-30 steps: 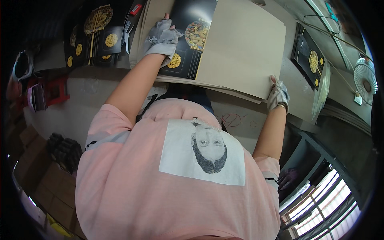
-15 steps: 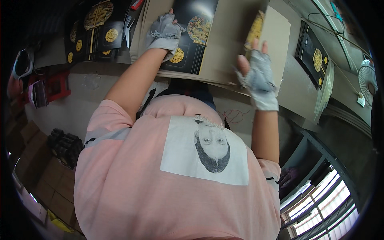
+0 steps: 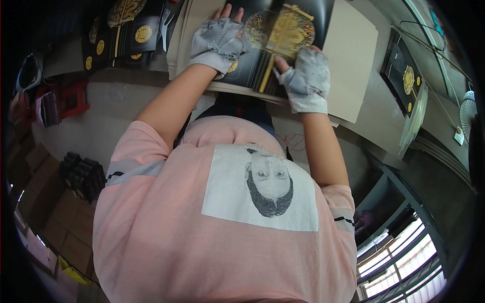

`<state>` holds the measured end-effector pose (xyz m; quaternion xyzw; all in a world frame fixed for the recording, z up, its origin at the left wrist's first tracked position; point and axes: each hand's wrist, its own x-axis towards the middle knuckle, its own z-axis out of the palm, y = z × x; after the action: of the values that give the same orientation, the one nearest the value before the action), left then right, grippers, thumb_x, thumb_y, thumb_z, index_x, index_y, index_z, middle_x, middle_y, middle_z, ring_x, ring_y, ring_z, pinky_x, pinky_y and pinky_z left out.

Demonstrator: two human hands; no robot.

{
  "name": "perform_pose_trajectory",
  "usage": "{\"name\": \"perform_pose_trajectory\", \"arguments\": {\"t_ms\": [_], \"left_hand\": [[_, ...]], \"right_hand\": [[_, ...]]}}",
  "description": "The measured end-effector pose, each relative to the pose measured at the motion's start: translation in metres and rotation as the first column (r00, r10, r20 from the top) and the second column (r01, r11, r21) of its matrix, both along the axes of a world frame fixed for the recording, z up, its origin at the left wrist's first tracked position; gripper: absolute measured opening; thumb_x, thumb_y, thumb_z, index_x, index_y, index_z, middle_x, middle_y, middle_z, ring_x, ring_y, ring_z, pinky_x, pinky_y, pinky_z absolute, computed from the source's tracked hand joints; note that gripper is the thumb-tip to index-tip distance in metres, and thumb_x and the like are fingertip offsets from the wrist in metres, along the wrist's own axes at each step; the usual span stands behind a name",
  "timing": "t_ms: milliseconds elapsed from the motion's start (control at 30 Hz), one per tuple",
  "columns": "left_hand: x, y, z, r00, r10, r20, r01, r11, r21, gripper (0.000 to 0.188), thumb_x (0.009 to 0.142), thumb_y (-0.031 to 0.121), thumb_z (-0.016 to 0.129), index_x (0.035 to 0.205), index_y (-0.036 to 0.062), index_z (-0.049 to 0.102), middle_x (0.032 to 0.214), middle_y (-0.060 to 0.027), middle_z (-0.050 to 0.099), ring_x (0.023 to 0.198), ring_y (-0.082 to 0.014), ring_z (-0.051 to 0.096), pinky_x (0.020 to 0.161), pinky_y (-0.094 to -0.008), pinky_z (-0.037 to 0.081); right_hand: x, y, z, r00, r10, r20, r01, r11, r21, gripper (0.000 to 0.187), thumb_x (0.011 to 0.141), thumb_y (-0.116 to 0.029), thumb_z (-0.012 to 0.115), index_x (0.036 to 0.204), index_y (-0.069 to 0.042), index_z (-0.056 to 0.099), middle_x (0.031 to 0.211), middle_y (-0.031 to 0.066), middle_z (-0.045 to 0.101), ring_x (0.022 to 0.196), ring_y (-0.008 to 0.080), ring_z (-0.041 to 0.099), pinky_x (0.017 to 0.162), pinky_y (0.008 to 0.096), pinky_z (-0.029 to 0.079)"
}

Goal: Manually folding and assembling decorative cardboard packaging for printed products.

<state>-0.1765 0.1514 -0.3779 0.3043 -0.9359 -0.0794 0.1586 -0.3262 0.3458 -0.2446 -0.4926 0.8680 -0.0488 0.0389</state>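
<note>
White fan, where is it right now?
In the head view, the white fan is at the far right edge, beyond the black panel with gold medallions and well to the right of the right gloved hand.

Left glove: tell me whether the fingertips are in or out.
Out: on the left hand, bare fingertips show beyond the grey glove.

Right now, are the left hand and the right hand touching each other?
Apart. The head view shows a clear gap between the left hand and right hand, with black printed sheet visible in it.
</note>
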Motion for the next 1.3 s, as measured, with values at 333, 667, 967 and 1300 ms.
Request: {"name": "perform_pose_trajectory", "arguments": {"t_ms": [333, 667, 967, 1300], "left_hand": [[-0.001, 0.005, -0.002, 0.995, -0.031, 0.097, 0.033, 0.999, -0.023, 0.061, 0.106, 0.043, 0.045, 0.163, 0.0215, 0.039, 0.169, -0.0112, 0.034, 0.157, -0.0315, 0.029, 0.127, -0.0464, 0.026], [-0.005, 0.005, 0.010, 0.990, -0.024, 0.140, 0.035, 0.997, -0.071, 0.061, 0.107, 0.044, 0.046, 0.162, 0.0201, 0.040, 0.169, -0.0118, 0.034, 0.157, -0.0308, 0.030, 0.128, -0.0479, 0.024], [-0.024, 0.018, 0.099, 0.916, -0.050, 0.397, 0.011, 0.995, 0.100, 0.062, 0.099, 0.035, 0.051, 0.151, 0.0019, 0.052, 0.158, -0.0238, 0.048, 0.147, -0.0362, 0.046, 0.121, -0.0449, 0.038], [-0.017, 0.050, 0.060, 0.822, -0.324, 0.467, 0.372, 0.928, -0.010, 0.061, 0.108, 0.044, 0.042, 0.164, 0.0199, 0.036, 0.171, -0.0036, 0.032, 0.158, -0.0237, 0.028, 0.128, -0.0465, 0.022]], "right_hand": [[-0.029, 0.008, -0.035, 0.984, -0.100, 0.150, 0.117, 0.987, -0.107, 0.123, 0.062, -0.072, 0.088, 0.160, -0.014, 0.042, 0.160, 0.0399, 0.031, 0.148, 0.0512, 0.038, 0.117, 0.0499, 0.042], [-0.034, 0.009, -0.040, 0.997, -0.060, 0.057, 0.057, 0.997, 0.052, 0.120, 0.063, -0.075, 0.084, 0.161, -0.018, 0.043, 0.163, 0.0337, 0.032, 0.148, 0.0485, 0.040, 0.116, 0.0512, 0.042], [-0.038, 0.014, -0.048, 0.998, -0.051, 0.038, 0.049, 0.998, 0.044, 0.119, 0.064, -0.077, 0.082, 0.160, -0.019, 0.044, 0.165, 0.0316, 0.031, 0.148, 0.0483, 0.038, 0.117, 0.0520, 0.041], [-0.039, 0.013, -0.050, 0.999, -0.036, 0.003, 0.036, 0.997, 0.066, 0.116, 0.063, -0.078, 0.082, 0.157, -0.019, 0.048, 0.163, 0.0309, 0.034, 0.146, 0.0470, 0.041, 0.113, 0.0524, 0.043]]}}
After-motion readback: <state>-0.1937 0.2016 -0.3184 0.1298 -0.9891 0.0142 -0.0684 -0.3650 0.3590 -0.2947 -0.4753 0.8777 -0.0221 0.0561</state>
